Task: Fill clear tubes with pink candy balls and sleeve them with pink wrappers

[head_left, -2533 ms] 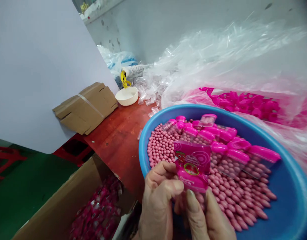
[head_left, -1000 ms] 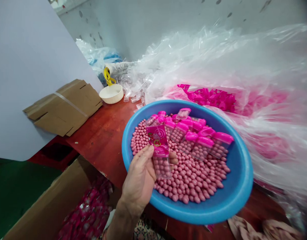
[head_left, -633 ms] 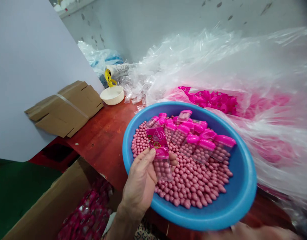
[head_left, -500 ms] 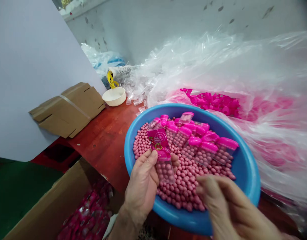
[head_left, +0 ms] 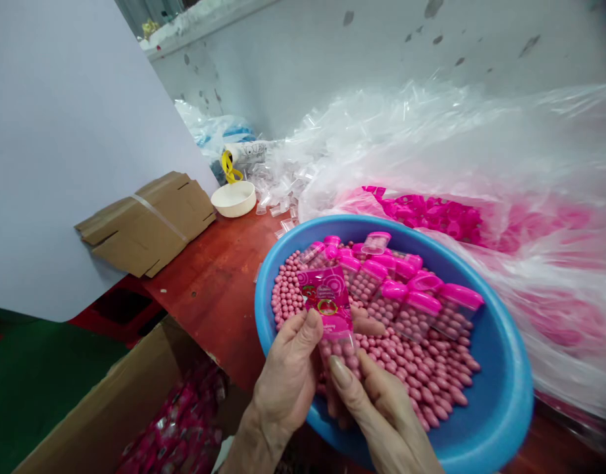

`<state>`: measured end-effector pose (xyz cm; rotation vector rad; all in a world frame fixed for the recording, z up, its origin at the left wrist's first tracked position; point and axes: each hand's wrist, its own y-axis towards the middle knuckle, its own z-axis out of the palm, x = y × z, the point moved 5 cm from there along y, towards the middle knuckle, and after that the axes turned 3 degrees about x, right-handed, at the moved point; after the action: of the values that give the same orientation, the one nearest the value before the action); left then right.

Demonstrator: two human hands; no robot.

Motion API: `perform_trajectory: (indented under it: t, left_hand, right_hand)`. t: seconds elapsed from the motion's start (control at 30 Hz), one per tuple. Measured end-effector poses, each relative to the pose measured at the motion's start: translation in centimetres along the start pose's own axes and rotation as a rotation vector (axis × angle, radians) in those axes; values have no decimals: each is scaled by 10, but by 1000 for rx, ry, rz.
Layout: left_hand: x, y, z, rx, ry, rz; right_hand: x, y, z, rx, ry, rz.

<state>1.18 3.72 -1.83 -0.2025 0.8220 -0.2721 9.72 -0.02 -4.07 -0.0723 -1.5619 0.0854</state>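
A blue plastic basin (head_left: pixel 500 368) on the red table holds a heap of pink candy beads (head_left: pixel 421 368) and a row of filled clear containers with pink lids (head_left: pixel 411 299). My left hand (head_left: pixel 287 375) pinches one clear candy container with a pink label (head_left: pixel 329 309) over the basin's near side. My right hand (head_left: pixel 381 408) comes up from below, thumb and fingers closed on the container's lower end. Both hands grip the same container.
An open cardboard box (head_left: pixel 135 395) with pink packets (head_left: pixel 179 428) sits below the table edge at left. Flattened cardboard (head_left: pixel 149 220), a white bowl (head_left: pixel 233 197) and clear plastic bags with pink lids (head_left: pixel 431 214) lie behind the basin. A grey board (head_left: pixel 60 131) stands at left.
My right hand left the container, dropped out of view, then came back and took hold of its lower end. My left hand kept the container. The view shifted slightly.
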Motion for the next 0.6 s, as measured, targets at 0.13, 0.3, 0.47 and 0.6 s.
perform_trajectory:
  t: [0.13, 0.3, 0.47, 0.6]
  left_hand:
    - [4, -6, -1, 26, 142, -9]
    - [16, -17, -1, -32, 359, -14]
    - [23, -21, 0, -46, 375, 66]
    - [23, -21, 2, 18, 253, 53]
  right_hand:
    - [2, -1, 4, 131, 146, 166]
    - [11, -4, -4, -36, 42, 101]
    - [20, -6, -8, -167, -45, -33]
    - [23, -7, -10, -158, -40, -28]
